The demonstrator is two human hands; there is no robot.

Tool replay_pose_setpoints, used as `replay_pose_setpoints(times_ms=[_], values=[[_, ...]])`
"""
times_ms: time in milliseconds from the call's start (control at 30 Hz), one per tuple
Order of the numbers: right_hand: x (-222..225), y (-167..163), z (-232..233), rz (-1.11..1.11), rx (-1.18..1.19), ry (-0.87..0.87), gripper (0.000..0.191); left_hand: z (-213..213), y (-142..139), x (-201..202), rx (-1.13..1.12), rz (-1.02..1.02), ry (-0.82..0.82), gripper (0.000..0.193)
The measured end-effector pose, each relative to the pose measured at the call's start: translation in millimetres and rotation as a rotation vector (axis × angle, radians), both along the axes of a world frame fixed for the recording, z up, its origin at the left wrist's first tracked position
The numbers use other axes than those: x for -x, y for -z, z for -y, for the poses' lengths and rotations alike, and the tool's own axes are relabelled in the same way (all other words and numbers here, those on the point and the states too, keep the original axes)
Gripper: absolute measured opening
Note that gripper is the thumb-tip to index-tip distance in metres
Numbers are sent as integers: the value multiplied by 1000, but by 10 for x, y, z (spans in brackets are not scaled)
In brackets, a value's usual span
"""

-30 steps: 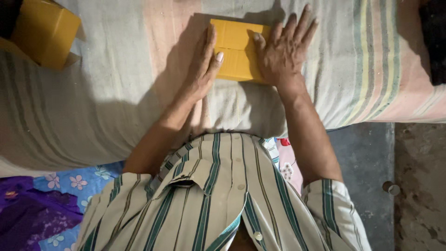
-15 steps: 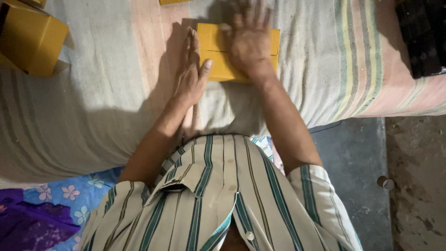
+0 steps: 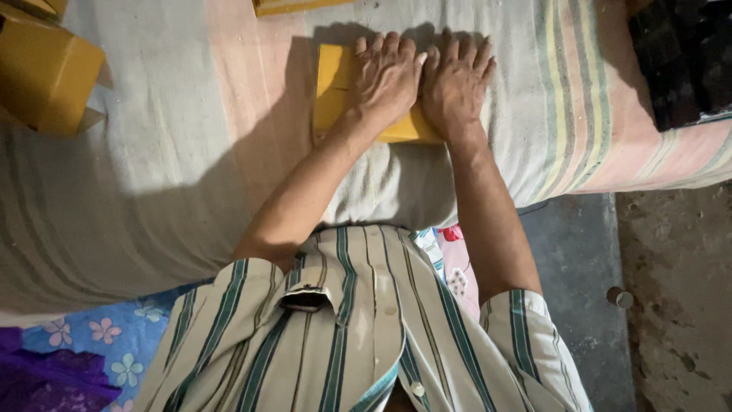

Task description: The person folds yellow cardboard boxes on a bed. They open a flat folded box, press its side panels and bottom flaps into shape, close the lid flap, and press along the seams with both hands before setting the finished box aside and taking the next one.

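Surface: a bed [image 3: 152,198] under a pale grey sheet with pink, green and yellow stripes running near to far; its near edge drops to the floor.
Middle, far: 1 flat yellow cardboard piece [image 3: 335,91] lies on the sheet, with the left hand [image 3: 389,76] and the right hand [image 3: 456,84] pressed flat on it, side by side and touching.
Far edge: another flat yellow piece [image 3: 297,6], mostly cut off by the frame.
Far left: 1 folded yellow box [image 3: 46,72] resting on the sheet.
Far right: a dark object [image 3: 682,57] on the bed, too dim to identify.
Near right: grey floor [image 3: 579,290] beside the bed.
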State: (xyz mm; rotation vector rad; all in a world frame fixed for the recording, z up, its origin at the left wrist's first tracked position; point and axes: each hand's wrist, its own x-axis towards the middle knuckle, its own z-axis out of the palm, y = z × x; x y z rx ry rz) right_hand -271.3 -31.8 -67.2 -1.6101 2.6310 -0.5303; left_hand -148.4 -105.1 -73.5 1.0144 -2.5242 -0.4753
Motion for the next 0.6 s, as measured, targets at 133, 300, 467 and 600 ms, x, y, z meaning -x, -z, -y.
replay_pose_setpoints(times_ms=[133, 300, 467, 600], values=[[19, 65, -23, -54, 106, -50, 43, 193, 74, -131, 290, -82, -102, 40], [38, 88, 0, -47, 120, -213, 29, 239, 77, -590, 51, 50, -152, 43], [36, 63, 28, -45, 210, -277, 28, 251, 103, -508, 3, 75, -191, 42], [60, 14, 31, -108, 87, -305, 31, 177, 126, -38, 65, -44, -30, 36]])
